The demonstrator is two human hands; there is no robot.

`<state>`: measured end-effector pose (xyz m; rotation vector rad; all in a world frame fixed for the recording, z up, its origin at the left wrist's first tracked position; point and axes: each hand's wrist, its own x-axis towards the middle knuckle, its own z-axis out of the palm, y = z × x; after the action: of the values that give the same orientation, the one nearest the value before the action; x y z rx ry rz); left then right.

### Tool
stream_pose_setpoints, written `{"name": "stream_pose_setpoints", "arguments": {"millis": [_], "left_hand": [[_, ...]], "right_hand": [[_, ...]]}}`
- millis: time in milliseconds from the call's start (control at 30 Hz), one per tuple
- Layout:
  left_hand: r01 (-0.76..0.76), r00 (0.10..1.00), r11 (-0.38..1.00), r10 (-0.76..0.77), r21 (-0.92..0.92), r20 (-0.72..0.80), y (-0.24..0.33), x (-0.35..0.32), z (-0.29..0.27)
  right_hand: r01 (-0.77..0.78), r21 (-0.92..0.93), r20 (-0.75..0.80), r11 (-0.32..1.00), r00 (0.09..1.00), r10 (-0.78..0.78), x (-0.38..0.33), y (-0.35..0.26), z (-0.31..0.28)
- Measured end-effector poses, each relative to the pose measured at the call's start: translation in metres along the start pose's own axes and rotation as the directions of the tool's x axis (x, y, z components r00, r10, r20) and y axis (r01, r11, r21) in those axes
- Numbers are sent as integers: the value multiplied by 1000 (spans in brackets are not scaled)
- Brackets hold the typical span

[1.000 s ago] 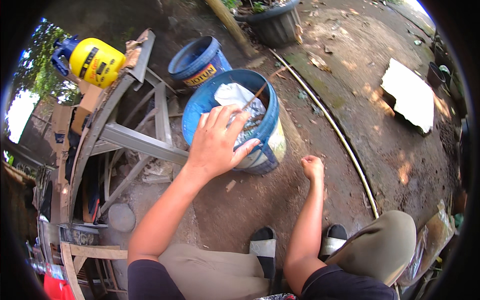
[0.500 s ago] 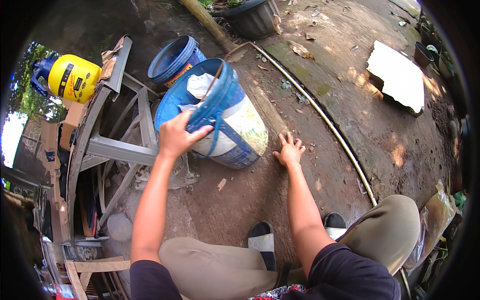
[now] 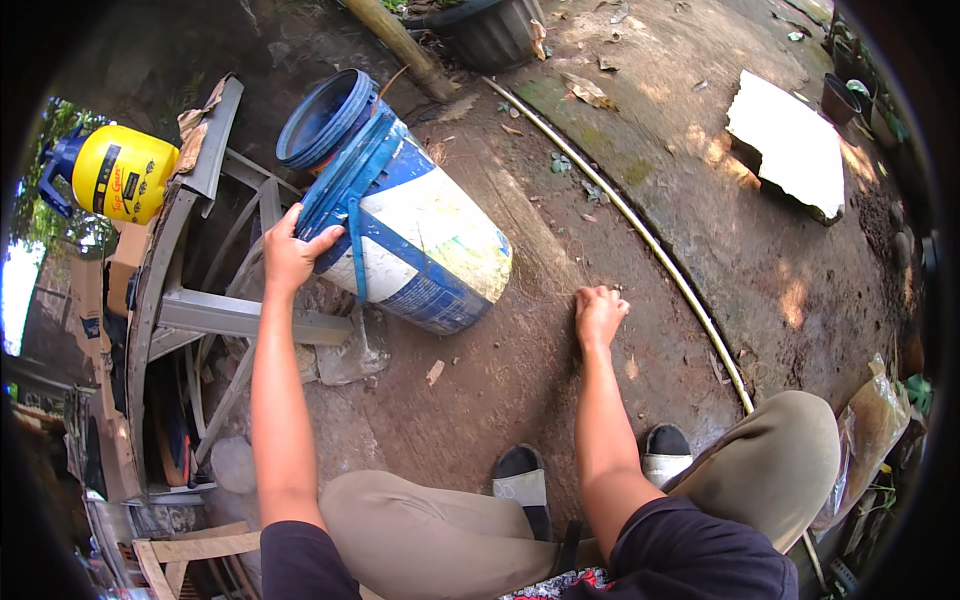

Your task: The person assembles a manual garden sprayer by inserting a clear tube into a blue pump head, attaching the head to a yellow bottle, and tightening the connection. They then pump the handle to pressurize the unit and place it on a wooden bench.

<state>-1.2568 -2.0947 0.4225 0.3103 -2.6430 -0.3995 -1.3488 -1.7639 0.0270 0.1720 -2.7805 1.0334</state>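
Observation:
A blue and white plastic bucket [image 3: 430, 235] leans far over to the left, its mouth turned away from me so that its inside is hidden. My left hand [image 3: 288, 258] is closed on the bucket's blue rim, the thumb pressed to the outside wall. Down the near side hangs the blue handle [image 3: 355, 250]. To the right of the bucket's base, my right hand [image 3: 600, 318] is low over the dirt ground with its fingers curled together. Whatever it may hold is too small to make out.
Behind the tilted bucket stands another blue bucket [image 3: 318, 120]. A metal frame [image 3: 240, 318] and a yellow sprayer tank [image 3: 125, 173] are on the left. A long thin pole [image 3: 640, 230] lies across the ground, and a white slab [image 3: 785, 150] lies far right.
The bucket has tipped further left, hiding the white material seen inside it earlier. My left hand moved left with it. My right hand's spread fingers have drawn together, slightly nearer me.

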Motion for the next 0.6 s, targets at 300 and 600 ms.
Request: {"name": "stream_pose_setpoints", "arguments": {"millis": [300, 600], "left_hand": [[80, 995, 990, -73, -114, 64, -39, 8, -14], [115, 992, 979, -103, -171, 75, -47, 4, -14]], "right_hand": [[-217, 225, -616, 950, 724, 311, 79, 25, -106], [405, 529, -839, 746, 381, 388, 136, -67, -320]]}}
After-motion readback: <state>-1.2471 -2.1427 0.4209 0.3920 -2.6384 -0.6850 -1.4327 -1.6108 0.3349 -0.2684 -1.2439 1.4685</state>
